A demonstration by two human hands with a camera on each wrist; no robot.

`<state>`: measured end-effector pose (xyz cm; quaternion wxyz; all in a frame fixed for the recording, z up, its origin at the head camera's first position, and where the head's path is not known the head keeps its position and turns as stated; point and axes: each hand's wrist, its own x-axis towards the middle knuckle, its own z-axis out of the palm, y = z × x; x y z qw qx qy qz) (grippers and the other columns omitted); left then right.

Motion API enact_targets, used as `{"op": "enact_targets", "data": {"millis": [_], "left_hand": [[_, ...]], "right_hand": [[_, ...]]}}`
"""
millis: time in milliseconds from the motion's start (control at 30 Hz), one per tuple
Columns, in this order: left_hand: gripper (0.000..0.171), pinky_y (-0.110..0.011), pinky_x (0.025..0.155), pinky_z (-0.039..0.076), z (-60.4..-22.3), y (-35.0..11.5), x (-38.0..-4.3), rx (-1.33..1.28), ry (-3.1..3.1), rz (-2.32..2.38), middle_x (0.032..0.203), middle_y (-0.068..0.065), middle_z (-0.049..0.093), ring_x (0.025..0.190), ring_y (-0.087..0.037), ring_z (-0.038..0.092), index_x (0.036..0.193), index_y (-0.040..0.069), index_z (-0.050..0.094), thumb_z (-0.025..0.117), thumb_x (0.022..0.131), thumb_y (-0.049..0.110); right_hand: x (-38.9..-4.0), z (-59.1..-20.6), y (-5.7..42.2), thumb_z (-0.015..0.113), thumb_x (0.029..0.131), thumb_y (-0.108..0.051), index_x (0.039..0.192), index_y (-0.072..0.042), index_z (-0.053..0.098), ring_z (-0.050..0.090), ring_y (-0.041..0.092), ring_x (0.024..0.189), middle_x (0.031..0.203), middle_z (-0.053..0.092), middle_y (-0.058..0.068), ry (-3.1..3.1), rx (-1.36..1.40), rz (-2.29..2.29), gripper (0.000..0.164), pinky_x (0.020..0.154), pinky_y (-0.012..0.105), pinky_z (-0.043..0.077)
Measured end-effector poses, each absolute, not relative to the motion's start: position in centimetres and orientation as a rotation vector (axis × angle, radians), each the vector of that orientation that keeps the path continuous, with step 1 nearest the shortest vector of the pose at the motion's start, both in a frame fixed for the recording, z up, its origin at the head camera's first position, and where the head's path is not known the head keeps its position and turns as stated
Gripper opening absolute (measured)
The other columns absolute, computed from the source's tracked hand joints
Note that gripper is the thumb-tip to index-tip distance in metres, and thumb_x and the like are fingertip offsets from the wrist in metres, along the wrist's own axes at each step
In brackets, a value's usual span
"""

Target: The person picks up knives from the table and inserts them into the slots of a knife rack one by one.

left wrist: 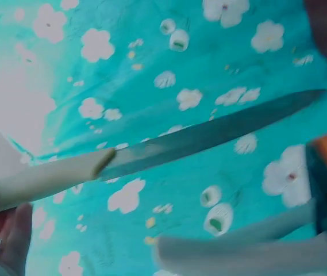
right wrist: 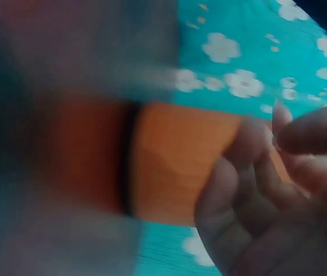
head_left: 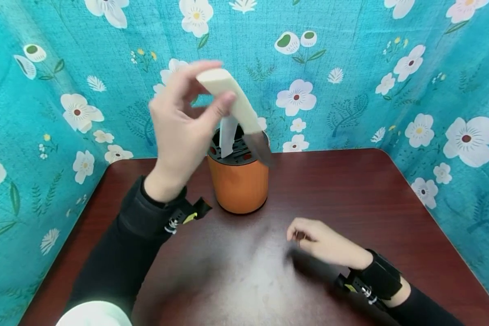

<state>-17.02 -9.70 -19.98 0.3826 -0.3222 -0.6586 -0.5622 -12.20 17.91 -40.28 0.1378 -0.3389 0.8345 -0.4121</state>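
Note:
Pinched between the thumb and fingers of my left hand (head_left: 181,124) is a knife (head_left: 241,108) with a cream handle. Its blade points down and right, above the slotted top of an orange knife holder (head_left: 238,188). The left wrist view shows the whole long blade out of the holder. White handles (left wrist: 249,256) of other utensils stick up from the holder beside it. My right hand (head_left: 328,242) hovers over the table to the right, its fingers loosely curled around nothing. In the right wrist view its fingers (right wrist: 218,187) partly cover the orange holder behind them.
The holder stands near the back of a dark red-brown table (head_left: 330,181). A turquoise flowered cloth (head_left: 342,90) hangs behind and at both sides. A round white object (head_left: 93,314) shows at the bottom left, by the left sleeve.

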Motion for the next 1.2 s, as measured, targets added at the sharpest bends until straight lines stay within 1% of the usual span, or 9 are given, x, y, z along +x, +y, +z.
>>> {"op": "enact_targets", "data": {"millis": [67, 167, 467, 633, 733, 833, 900, 1067, 1200], "left_hand": [[0.034, -0.031, 0.076, 0.063, -19.1, -9.9, -17.4, -0.792, -1.587, -1.469, 0.103, -0.006, 0.069, 0.086, -0.021, 0.068, 0.120, -0.007, 0.066, 0.073, 0.087, -0.006], [0.035, -0.030, 0.080, 0.062, -18.3, -10.2, -18.1, -0.738, -1.543, -1.495, 0.104, 0.001, 0.066, 0.087, -0.023, 0.067, 0.121, -0.006, 0.065, 0.072, 0.087, -0.006], [0.035, -0.026, 0.083, 0.061, -18.9, -10.3, -19.3, -0.619, -1.658, -1.478, 0.104, 0.004, 0.064, 0.092, -0.016, 0.068, 0.124, -0.003, 0.065, 0.074, 0.091, 0.003], [0.034, -0.024, 0.079, 0.061, -18.6, -10.2, -19.5, -0.628, -1.631, -1.482, 0.101, 0.005, 0.065, 0.090, -0.018, 0.067, 0.123, -0.003, 0.066, 0.074, 0.090, 0.004], [0.034, -0.023, 0.079, 0.061, -18.8, -10.1, -19.6, -0.654, -1.677, -1.428, 0.101, -0.001, 0.067, 0.089, -0.015, 0.068, 0.122, -0.002, 0.067, 0.074, 0.091, 0.005], [0.034, -0.024, 0.077, 0.061, -19.5, -9.8, -20.1, -0.700, -1.774, -1.331, 0.104, -0.012, 0.070, 0.090, -0.012, 0.068, 0.123, -0.003, 0.067, 0.074, 0.092, 0.008], [0.034, -0.026, 0.075, 0.062, -20.3, -9.4, -20.5, -0.716, -1.843, -1.246, 0.108, -0.016, 0.071, 0.091, -0.012, 0.069, 0.122, -0.003, 0.067, 0.074, 0.092, 0.010], [0.030, -0.033, 0.070, 0.062, -23.2, -8.1, -21.3, -0.757, -1.981, -1.048, 0.107, -0.017, 0.070, 0.091, -0.021, 0.069, 0.118, -0.001, 0.069, 0.076, 0.091, 0.012], [0.034, -0.033, 0.073, 0.059, -24.9, -7.2, -21.6, -0.840, -2.052, -0.891, 0.110, -0.019, 0.065, 0.093, -0.027, 0.065, 0.127, -0.001, 0.064, 0.069, 0.097, 0.013]], "right_hand": [[-11.7, -41.6, 17.9, 0.049, 0.089, 0.009, 0.102, -0.012, 0.064, 0.058, 0.004, 0.084, 0.097, 0.065, 0.003, 2.321, -1.002, -1.147, 0.029, 0.075, 0.023, 0.053], [-11.0, -42.8, 17.8, 0.046, 0.091, 0.009, 0.103, -0.007, 0.064, 0.060, 0.002, 0.082, 0.097, 0.067, 0.010, 2.199, -0.958, -1.152, 0.026, 0.074, 0.023, 0.055], [-10.8, -43.6, 17.8, 0.046, 0.091, 0.008, 0.105, -0.005, 0.063, 0.062, 0.001, 0.080, 0.092, 0.069, 0.009, 2.164, -0.902, -1.194, 0.026, 0.073, 0.026, 0.058], [-10.9, -43.4, 18.0, 0.045, 0.093, 0.008, 0.105, -0.004, 0.063, 0.064, 0.010, 0.079, 0.092, 0.068, 0.009, 2.154, -0.886, -1.204, 0.025, 0.073, 0.029, 0.058], [-10.9, -43.3, 18.1, 0.045, 0.093, 0.008, 0.106, -0.003, 0.063, 0.064, 0.015, 0.078, 0.092, 0.068, 0.008, 2.154, -0.882, -1.199, 0.025, 0.072, 0.029, 0.058], [-11.1, -43.1, 18.0, 0.045, 0.094, 0.007, 0.107, -0.004, 0.063, 0.065, 0.017, 0.078, 0.093, 0.068, 0.009, 2.164, -0.882, -1.185, 0.025, 0.071, 0.026, 0.056], [-11.3, -43.0, 17.9, 0.045, 0.094, 0.006, 0.107, -0.005, 0.063, 0.064, 0.019, 0.078, 0.093, 0.069, 0.009, 2.181, -0.884, -1.178, 0.025, 0.071, 0.024, 0.055], [-11.6, -42.8, 17.5, 0.046, 0.095, 0.004, 0.107, -0.006, 0.063, 0.062, 0.017, 0.077, 0.093, 0.068, 0.007, 2.224, -0.867, -1.157, 0.023, 0.069, 0.021, 0.051], [-11.6, -42.8, 17.3, 0.048, 0.095, 0.002, 0.108, -0.007, 0.064, 0.059, 0.008, 0.075, 0.093, 0.067, 0.004, 2.234, -0.853, -1.141, 0.022, 0.068, 0.020, 0.050]]}}
